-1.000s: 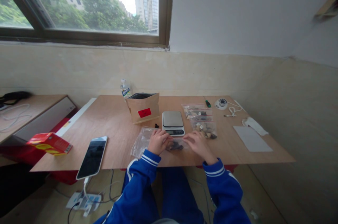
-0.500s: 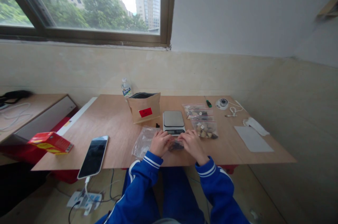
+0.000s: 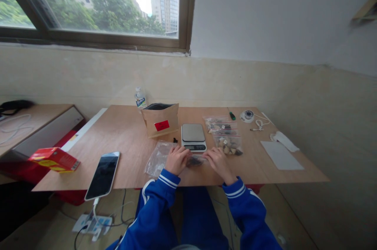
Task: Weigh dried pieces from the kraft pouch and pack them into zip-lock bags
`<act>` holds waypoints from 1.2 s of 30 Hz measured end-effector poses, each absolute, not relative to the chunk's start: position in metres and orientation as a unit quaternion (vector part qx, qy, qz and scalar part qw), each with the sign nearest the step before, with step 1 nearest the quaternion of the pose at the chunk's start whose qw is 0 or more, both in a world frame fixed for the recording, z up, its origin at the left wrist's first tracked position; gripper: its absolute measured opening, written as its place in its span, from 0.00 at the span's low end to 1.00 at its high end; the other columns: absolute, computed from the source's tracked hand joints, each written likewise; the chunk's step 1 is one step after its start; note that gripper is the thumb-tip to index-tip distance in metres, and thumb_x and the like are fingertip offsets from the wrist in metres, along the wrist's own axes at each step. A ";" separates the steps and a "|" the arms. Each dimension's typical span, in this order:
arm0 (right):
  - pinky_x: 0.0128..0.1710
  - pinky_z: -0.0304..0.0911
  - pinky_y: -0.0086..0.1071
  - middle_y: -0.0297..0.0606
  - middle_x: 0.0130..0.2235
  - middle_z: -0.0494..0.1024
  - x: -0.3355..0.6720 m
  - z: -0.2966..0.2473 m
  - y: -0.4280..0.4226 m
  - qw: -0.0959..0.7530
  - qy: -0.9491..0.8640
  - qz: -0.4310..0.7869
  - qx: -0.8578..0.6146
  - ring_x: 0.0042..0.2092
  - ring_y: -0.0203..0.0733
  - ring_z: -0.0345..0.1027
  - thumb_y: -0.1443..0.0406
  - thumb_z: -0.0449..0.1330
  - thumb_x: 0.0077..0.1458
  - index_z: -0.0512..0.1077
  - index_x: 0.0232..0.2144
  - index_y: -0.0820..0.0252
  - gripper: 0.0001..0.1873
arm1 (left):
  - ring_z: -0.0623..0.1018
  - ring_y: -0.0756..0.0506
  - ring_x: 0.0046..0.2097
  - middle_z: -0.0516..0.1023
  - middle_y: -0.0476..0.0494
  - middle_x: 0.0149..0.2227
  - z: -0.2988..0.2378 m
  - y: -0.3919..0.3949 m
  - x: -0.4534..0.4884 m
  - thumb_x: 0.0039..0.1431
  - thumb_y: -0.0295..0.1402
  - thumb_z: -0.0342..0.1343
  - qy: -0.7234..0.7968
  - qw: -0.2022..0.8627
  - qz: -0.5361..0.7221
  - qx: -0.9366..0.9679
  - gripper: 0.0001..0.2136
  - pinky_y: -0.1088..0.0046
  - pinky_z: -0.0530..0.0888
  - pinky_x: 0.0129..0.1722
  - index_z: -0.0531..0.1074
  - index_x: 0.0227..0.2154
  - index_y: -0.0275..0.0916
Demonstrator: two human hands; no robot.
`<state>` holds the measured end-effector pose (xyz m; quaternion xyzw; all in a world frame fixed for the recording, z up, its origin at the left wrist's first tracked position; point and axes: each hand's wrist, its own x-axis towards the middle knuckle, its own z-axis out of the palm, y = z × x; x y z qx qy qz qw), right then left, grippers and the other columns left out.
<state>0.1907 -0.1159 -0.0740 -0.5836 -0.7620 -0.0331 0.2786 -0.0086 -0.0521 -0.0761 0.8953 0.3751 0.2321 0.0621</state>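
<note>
Between my hands, at the near side of the table, is a small clear zip bag [image 3: 194,161] with dark pieces in it. My left hand [image 3: 177,159] pinches its left top corner, and my right hand [image 3: 217,160] pinches the right end of its top edge. Just beyond the bag stands a kitchen scale [image 3: 193,134] with a bare metal plate. Under and beside my left hand lies a clear plastic bag [image 3: 157,159]. Right of the scale are several filled zip bags [image 3: 227,144] holding light and dark pieces.
A brown paper pouch [image 3: 160,120] stands open behind, with a bottle [image 3: 140,97] by it. To the left are a phone [image 3: 103,175] on a cable and a red box [image 3: 54,159]. On the right lie a white sheet [image 3: 281,156] and a small white camera [image 3: 247,115].
My right hand has moved a little to the right along the bag's top edge, so the hands are farther apart. More of the dark contents shows between them.
</note>
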 end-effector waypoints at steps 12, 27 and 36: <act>0.37 0.56 0.36 0.36 0.31 0.77 0.190 -0.069 -0.112 0.271 -0.778 -0.001 -0.566 0.35 0.43 0.67 0.62 0.52 0.60 0.73 0.32 0.55 0.10 | 0.72 0.42 0.42 0.75 0.45 0.37 -0.061 -0.065 0.013 0.59 0.39 0.50 0.385 0.097 0.187 0.899 0.09 0.60 0.61 0.44 0.71 0.38 0.43; 0.37 0.68 0.37 0.37 0.28 0.79 0.172 -0.065 -0.131 0.602 -0.508 0.237 -0.569 0.33 0.43 0.73 0.57 0.58 0.53 0.74 0.34 0.59 0.12 | 0.76 0.47 0.35 0.79 0.44 0.32 -0.047 -0.041 -0.005 0.52 0.39 0.58 0.282 0.396 0.374 0.790 0.10 0.72 0.71 0.35 0.75 0.33 0.37; 0.37 0.67 0.35 0.37 0.32 0.79 0.164 -0.053 -0.133 0.594 -0.519 0.188 -0.585 0.33 0.41 0.71 0.58 0.60 0.52 0.74 0.32 0.58 0.10 | 0.75 0.49 0.33 0.78 0.44 0.31 -0.038 -0.050 -0.008 0.54 0.37 0.57 0.272 0.388 0.389 0.790 0.09 0.75 0.70 0.33 0.74 0.31 0.36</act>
